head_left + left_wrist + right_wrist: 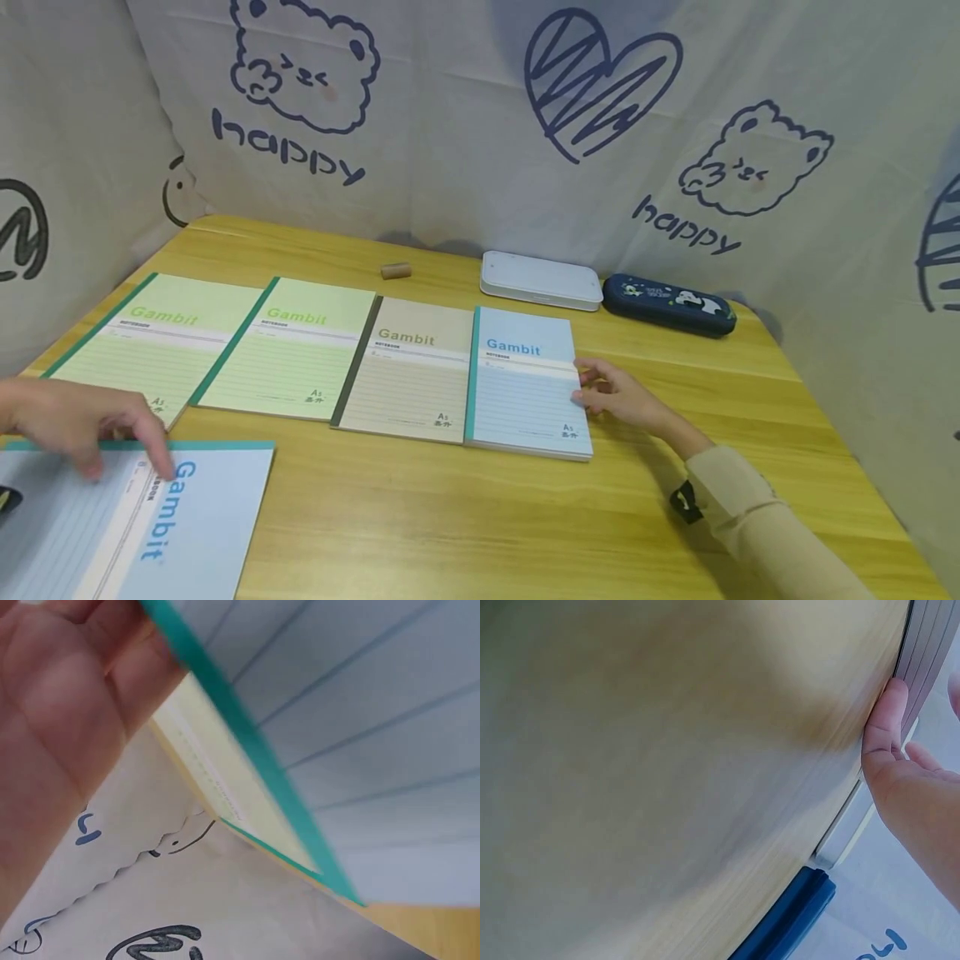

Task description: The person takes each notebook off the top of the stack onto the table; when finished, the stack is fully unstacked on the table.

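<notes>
My left hand [93,421] grips a blue Gambit notebook [206,517] at its teal spine, fingertips over the cover. The notebook lies sideways in the head view, at the near left; in the left wrist view its lined cover [360,697] fills the upper right and hides some fingertips. My right hand [615,396] touches the right edge of another blue notebook [525,400] with its fingertips. Seen from the right wrist, a digit [889,712] rests against the layered side [928,645] of the notebooks there.
Left of that blue notebook lie a beige notebook [412,367] and two green ones [288,350], [168,325] in a row. Behind stand a white case [540,279], a dark blue panda pencil case [667,304] and a small brown cylinder [396,270]. A printed curtain [450,125] borders the table.
</notes>
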The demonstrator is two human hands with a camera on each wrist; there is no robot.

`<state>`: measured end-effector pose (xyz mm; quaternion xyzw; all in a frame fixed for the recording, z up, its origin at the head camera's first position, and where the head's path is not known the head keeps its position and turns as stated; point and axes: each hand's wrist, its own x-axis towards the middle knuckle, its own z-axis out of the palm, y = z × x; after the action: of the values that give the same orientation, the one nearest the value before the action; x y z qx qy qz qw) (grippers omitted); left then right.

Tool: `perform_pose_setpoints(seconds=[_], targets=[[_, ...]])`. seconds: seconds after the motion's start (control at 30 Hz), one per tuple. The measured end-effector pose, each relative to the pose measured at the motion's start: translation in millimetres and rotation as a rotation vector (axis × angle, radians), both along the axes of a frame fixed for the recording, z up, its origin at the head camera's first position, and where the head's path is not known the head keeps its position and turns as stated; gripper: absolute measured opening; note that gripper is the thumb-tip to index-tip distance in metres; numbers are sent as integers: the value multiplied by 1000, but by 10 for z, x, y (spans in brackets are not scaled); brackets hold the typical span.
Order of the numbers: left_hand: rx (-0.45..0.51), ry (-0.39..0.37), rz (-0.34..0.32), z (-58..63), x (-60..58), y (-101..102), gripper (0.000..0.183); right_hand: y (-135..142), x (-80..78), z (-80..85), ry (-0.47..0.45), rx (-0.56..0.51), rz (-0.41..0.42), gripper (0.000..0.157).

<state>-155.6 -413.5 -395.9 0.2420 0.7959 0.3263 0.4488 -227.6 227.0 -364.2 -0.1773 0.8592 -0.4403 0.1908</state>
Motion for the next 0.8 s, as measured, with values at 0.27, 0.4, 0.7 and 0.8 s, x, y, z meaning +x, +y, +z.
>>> perform_pose_setpoints(seconds=[0.27, 0.4, 0.7, 0.8], targets=[[156, -89, 2, 541, 154, 411, 58, 6, 4, 3, 0, -12, 4, 56], [207, -71, -7, 672, 170, 474, 54, 6, 2, -4, 4, -15, 6, 56], [340, -30, 29, 707, 63, 487, 38, -12, 22, 23, 4, -10, 0, 56], [370, 21, 7, 735, 59, 582, 35, -15, 27, 32, 5, -6, 2, 55]])
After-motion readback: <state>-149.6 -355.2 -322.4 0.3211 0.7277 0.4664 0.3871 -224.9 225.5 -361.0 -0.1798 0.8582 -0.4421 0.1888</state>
